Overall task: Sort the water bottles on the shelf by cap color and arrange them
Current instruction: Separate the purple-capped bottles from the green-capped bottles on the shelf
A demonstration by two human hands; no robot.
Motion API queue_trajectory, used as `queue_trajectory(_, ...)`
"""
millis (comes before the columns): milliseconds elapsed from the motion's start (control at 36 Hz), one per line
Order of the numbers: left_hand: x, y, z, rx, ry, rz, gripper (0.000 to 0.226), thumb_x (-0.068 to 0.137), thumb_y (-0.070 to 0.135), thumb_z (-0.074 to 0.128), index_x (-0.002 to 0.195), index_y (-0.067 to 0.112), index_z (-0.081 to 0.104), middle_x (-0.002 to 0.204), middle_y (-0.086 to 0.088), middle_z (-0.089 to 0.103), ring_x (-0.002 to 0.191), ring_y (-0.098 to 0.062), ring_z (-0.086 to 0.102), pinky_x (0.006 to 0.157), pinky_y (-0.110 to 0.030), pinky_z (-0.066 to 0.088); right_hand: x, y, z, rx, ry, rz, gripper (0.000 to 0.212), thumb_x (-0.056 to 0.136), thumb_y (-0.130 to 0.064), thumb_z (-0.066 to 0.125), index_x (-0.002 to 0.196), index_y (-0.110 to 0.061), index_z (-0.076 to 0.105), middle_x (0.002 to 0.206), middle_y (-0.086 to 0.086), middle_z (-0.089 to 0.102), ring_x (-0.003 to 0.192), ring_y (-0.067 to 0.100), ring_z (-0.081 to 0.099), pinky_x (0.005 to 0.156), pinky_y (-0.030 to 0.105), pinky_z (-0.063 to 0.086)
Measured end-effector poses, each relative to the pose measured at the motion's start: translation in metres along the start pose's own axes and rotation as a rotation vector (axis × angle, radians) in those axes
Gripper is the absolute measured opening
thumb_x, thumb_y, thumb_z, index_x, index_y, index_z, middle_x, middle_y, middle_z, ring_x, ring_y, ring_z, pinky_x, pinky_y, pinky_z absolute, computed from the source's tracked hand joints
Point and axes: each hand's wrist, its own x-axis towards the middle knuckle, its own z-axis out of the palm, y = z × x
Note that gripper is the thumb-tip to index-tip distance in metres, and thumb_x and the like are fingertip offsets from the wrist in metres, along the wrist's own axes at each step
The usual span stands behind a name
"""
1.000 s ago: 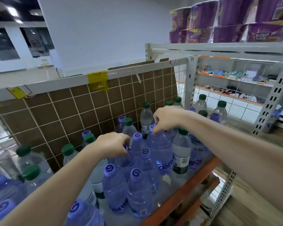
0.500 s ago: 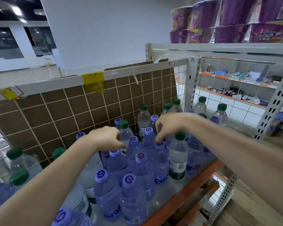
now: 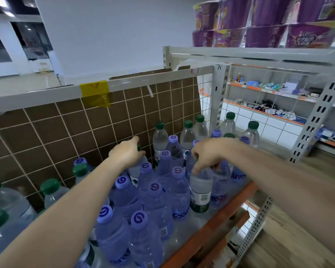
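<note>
At the far left of the orange-edged metal shelf (image 3: 217, 227) stand clear plastic bottles with green caps (image 3: 49, 187) against the brown cardboard grid backing (image 3: 70, 132). Next, the left hand (image 3: 127, 154) grasps the top of a green-capped bottle (image 3: 134, 174). Tinted bottles with purple caps (image 3: 155, 187) crowd the middle. Further right, the right hand (image 3: 206, 154) grasps the neck of a clear green-labelled bottle (image 3: 200, 190). Above right sit purple noodle bowls (image 3: 267, 36).
</note>
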Motion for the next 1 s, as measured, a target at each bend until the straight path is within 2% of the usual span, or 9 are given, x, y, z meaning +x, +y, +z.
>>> queue_trajectory(111,-0.003,-0.004,-0.001,0.022,0.069,-0.015,0.036,0.093,0.046,0.05,0.117,0.02,0.043,0.109,-0.009,0.061,0.097,-0.031,0.058,0.077,-0.038,0.048,-0.005,0.002,-0.005,-0.057,0.033,-0.032,0.039,0.085,-0.045,0.068,0.092,-0.008,0.059,0.072,0.003,0.061,0.054,0.015,0.057,0.047,0.021,0.045)
queue_trajectory(194,-0.01,-0.003,-0.011,0.041,0.198,-0.033,0.027,0.092,0.049,0.048,0.098,0.023,0.04,0.094,-0.004,0.06,0.094,-0.032,0.058,0.071,-0.036,0.04,-0.016,-0.001,-0.02,-0.105,0.124,-0.058,0.037,0.087,-0.048,0.064,0.087,-0.011,0.061,0.068,-0.002,0.057,0.057,0.013,0.053,0.053,0.022,0.043)
queue_trajectory(333,-0.029,0.007,-0.043,0.012,0.459,-0.007,0.026,0.091,0.046,0.05,0.094,0.022,0.042,0.087,-0.005,0.057,0.084,-0.03,0.056,0.067,-0.034,0.035,-0.047,-0.015,-0.06,-0.112,0.339,-0.096,0.035,0.087,-0.047,0.062,0.075,-0.014,0.06,0.062,-0.003,0.054,0.055,0.012,0.048,0.052,0.023,0.038)
queue_trajectory(389,-0.04,0.01,-0.055,-0.025,0.571,0.002,0.026,0.09,0.044,0.051,0.095,0.02,0.044,0.086,-0.006,0.059,0.082,-0.031,0.056,0.067,-0.034,0.035,-0.059,-0.021,-0.073,-0.112,0.467,-0.101,0.037,0.084,-0.049,0.062,0.075,-0.013,0.063,0.067,0.0,0.055,0.059,0.014,0.048,0.052,0.024,0.035)
queue_trajectory(528,-0.071,0.013,-0.088,-0.155,0.825,0.006,0.026,0.09,0.038,0.053,0.1,0.014,0.051,0.081,-0.004,0.057,0.075,-0.028,0.053,0.065,-0.033,0.037,-0.08,-0.038,-0.094,-0.004,0.782,-0.129,0.038,0.076,-0.053,0.065,0.09,-0.018,0.07,0.083,0.002,0.064,0.072,0.017,0.057,0.055,0.024,0.041)
queue_trajectory(722,-0.125,0.004,-0.139,-0.334,1.002,0.066,0.02,0.087,0.031,0.058,0.096,0.015,0.052,0.081,0.001,0.052,0.075,-0.02,0.049,0.06,-0.027,0.036,-0.085,-0.078,-0.099,0.23,1.165,-0.284,0.036,0.077,-0.048,0.065,0.09,-0.016,0.069,0.093,0.006,0.065,0.088,0.024,0.055,0.073,0.032,0.041)
queue_trajectory(778,-0.142,-0.002,-0.15,-0.324,1.059,0.046,0.019,0.085,0.031,0.058,0.094,0.016,0.052,0.078,0.003,0.051,0.073,-0.018,0.048,0.057,-0.028,0.039,-0.088,-0.092,-0.098,0.302,1.214,-0.33,0.034,0.077,-0.044,0.064,0.093,-0.014,0.07,0.094,0.008,0.067,0.087,0.024,0.052,0.073,0.031,0.037)
queue_trajectory(917,-0.188,-0.024,-0.171,-0.395,1.107,0.046,0.015,0.078,0.034,0.059,0.081,0.024,0.049,0.069,0.012,0.046,0.072,-0.017,0.05,0.07,-0.046,0.054,-0.094,-0.133,-0.094,0.43,1.258,-0.468,0.033,0.076,-0.045,0.062,0.095,-0.019,0.068,0.087,-0.001,0.062,0.086,0.02,0.052,0.074,0.029,0.033)
queue_trajectory(1000,-0.215,-0.042,-0.181,-0.356,1.12,0.03,0.021,0.08,0.034,0.059,0.072,0.031,0.04,0.07,0.012,0.045,0.07,-0.015,0.05,0.067,-0.042,0.052,-0.1,-0.165,-0.091,0.481,1.262,-0.54,0.035,0.075,-0.045,0.062,0.098,-0.019,0.068,0.091,-0.001,0.064,0.089,0.02,0.053,0.076,0.029,0.034)
